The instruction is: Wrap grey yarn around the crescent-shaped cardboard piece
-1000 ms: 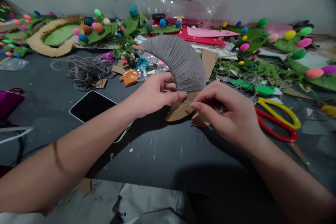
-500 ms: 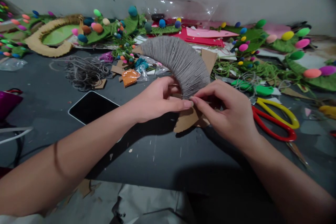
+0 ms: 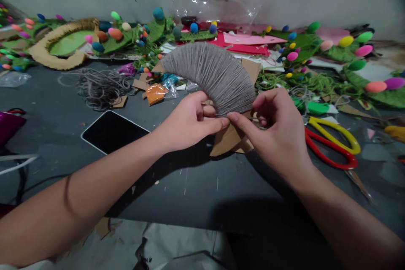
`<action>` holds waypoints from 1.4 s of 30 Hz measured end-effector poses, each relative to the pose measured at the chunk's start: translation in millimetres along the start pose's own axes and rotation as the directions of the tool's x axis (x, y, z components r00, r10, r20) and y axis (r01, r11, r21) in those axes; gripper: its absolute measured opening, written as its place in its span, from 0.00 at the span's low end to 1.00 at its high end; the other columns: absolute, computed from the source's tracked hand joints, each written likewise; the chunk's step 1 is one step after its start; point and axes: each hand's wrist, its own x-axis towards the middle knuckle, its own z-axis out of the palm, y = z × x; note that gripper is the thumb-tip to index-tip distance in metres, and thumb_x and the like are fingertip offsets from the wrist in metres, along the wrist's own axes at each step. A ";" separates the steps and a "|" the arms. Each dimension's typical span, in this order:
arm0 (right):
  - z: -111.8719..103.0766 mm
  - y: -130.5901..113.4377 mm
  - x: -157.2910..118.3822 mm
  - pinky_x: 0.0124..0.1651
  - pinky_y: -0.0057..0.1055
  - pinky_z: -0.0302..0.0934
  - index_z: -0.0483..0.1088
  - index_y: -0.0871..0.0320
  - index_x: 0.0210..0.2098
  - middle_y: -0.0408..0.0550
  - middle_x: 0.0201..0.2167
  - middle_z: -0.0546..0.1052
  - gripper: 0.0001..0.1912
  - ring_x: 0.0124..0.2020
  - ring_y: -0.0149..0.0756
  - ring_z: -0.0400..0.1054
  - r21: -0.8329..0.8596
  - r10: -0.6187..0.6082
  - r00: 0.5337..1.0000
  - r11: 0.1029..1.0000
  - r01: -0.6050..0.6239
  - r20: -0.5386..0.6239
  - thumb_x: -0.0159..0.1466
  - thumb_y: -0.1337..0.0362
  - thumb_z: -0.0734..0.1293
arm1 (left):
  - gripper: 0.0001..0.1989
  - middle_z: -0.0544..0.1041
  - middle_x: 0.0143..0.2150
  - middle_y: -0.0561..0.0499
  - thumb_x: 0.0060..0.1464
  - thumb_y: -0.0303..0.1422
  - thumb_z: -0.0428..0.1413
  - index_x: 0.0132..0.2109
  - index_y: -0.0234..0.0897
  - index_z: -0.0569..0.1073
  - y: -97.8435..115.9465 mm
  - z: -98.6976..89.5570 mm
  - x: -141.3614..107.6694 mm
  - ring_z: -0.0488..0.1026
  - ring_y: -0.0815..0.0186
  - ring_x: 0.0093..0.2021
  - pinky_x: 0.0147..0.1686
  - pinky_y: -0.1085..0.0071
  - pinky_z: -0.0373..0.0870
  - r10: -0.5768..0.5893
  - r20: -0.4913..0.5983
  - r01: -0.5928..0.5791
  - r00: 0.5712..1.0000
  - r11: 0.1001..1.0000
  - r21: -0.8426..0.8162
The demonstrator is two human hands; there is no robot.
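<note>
A curved cardboard piece [image 3: 226,139], wrapped tightly over most of its length in grey yarn [image 3: 210,71], is held up above the table. Bare brown cardboard shows at its lower end and at its upper left tip. My left hand [image 3: 193,120] grips the inner edge of the curve, thumb in front and fingers partly hidden behind. At the lower end of the wrapping is my right hand [image 3: 275,130], its fingers curled around a strand of the yarn. Its thumb tip touches the inner edge near my left thumb, and its index finger lies at the outer edge.
A phone [image 3: 110,133] lies left of the hands, below a tangle of grey yarn [image 3: 98,86]. Scissors [image 3: 335,147] with red and yellow handles lie at right. Along the wall are green leaves with colourful balls [image 3: 117,33] and a tan curved piece [image 3: 57,59].
My right thumb and index finger have moved apart, the index finger rising to the outer edge of the wrapping. The wrapped piece has turned slightly, showing more of its face. My left hand keeps its grip.
</note>
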 end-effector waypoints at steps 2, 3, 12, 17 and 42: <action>0.4 2.3 1.3 0.25 0.32 0.55 0.61 0.53 0.37 0.40 0.29 0.65 0.20 0.24 0.28 0.56 0.043 0.011 1.000 0.999 -0.011 -0.006 0.57 0.58 0.76 | 0.13 0.80 0.37 0.50 0.58 0.26 0.61 0.50 0.33 0.70 0.2 0.4 0.3 0.79 0.68 0.37 0.34 0.77 0.74 0.008 -0.007 -0.008 1.000 1.000 0.008; 0.1 3.8 2.3 0.24 0.31 0.54 0.61 0.53 0.38 0.40 0.29 0.65 0.20 0.24 0.28 0.56 0.059 0.013 1.000 0.998 -0.013 -0.007 0.58 0.58 0.76 | 0.13 0.80 0.37 0.50 0.58 0.26 0.60 0.50 0.33 0.71 0.2 0.6 0.5 0.79 0.68 0.36 0.33 0.77 0.73 0.007 -0.004 -0.007 1.000 1.000 0.005; -17.0 18.0 13.9 0.25 0.29 0.59 0.66 0.53 0.52 0.44 0.37 0.73 0.34 0.25 0.27 0.58 0.198 0.005 0.985 0.979 -0.040 0.174 0.51 0.56 0.80 | 0.09 0.76 0.30 0.53 0.59 0.29 0.61 0.42 0.32 0.68 -2.1 -1.4 2.1 0.72 0.74 0.27 0.25 0.80 0.67 -0.007 -0.034 0.007 0.999 1.000 -0.001; -18.9 16.6 13.0 0.28 0.30 0.61 0.70 0.53 0.58 0.43 0.33 0.74 0.33 0.25 0.28 0.59 0.205 0.006 0.975 0.977 -0.053 0.221 0.54 0.58 0.78 | 0.07 0.77 0.31 0.53 0.60 0.27 0.59 0.44 0.32 0.70 -1.8 -0.1 2.4 0.71 0.75 0.27 0.26 0.80 0.66 -0.006 0.002 0.006 1.000 1.000 -0.002; -9.7 2.4 8.0 0.27 0.29 0.58 0.69 0.55 0.48 0.42 0.30 0.75 0.21 0.25 0.29 0.64 0.298 0.136 0.966 0.934 -0.199 0.220 0.58 0.59 0.76 | 0.11 0.77 0.35 0.50 0.59 0.35 0.61 0.45 0.33 0.73 -3.1 3.4 -0.5 0.75 0.68 0.34 0.32 0.75 0.70 0.015 -0.074 -0.001 0.997 0.983 0.185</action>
